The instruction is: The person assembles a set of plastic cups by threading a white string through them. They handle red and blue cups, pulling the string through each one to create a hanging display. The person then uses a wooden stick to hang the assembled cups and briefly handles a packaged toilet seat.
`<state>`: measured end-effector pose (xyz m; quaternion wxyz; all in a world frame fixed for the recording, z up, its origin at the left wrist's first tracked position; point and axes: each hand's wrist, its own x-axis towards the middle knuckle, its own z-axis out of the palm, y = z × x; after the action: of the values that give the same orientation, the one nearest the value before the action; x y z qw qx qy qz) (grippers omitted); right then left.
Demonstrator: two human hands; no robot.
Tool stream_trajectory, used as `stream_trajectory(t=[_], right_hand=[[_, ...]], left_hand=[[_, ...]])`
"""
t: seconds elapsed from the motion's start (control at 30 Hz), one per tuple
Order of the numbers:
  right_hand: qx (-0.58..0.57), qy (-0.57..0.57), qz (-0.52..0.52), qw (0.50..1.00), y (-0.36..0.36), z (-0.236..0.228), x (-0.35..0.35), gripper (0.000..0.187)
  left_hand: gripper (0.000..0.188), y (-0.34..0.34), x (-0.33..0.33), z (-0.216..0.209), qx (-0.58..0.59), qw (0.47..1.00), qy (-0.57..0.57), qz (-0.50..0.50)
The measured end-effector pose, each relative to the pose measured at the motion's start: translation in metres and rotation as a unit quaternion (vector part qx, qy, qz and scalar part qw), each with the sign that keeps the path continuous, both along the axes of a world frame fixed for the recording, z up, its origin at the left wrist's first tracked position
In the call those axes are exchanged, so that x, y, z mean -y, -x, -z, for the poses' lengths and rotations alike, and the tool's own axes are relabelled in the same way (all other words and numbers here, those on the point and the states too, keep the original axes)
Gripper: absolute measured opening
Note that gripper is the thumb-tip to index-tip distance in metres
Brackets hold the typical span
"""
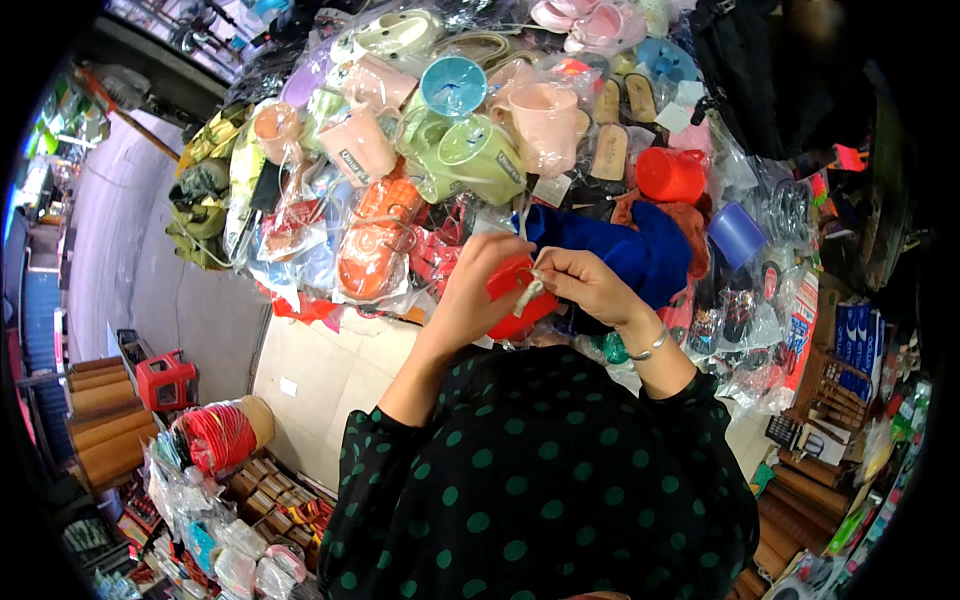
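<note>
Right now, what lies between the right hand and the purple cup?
The head view shows mainly blue cloth between the right hand and purple cup.

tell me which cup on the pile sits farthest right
The purple cup, over to the right of the dark blue fabric; the red cup and the other cups all lie farther left.
</note>
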<state>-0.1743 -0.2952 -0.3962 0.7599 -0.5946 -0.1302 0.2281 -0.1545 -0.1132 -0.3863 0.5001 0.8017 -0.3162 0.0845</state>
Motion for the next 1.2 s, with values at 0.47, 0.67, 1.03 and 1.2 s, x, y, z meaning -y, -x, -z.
stream_trajectory(t=[0.47, 0.67, 1.03, 1.2], right_hand=[[0.387, 0.272, 0.131, 0.871, -0.009, -0.015, 0.008, 0.008], [0.393, 0.374, 0.2, 0.816, -0.015, -0.026, 0.038, 0.011], [0.657, 0.321, 0.214, 0.648, -0.015, -0.078, 0.006, 0.034], [0.724, 0.361, 0.233, 0.539, -0.012, -0.086, 0.024, 0.039]], left_hand=[[0.018, 0.027, -0.019, 0.026, -0.066, 0.992, 0.079, -0.066], [0.022, 0.03, -0.046, 0.03, -0.207, 0.976, 0.006, -0.059], [0.022, 0.004, 0.006, 0.011, 0.069, 0.995, -0.066, 0.012], [0.016, 0.024, 0.0, 0.022, 0.031, 0.996, -0.078, 0.028]])
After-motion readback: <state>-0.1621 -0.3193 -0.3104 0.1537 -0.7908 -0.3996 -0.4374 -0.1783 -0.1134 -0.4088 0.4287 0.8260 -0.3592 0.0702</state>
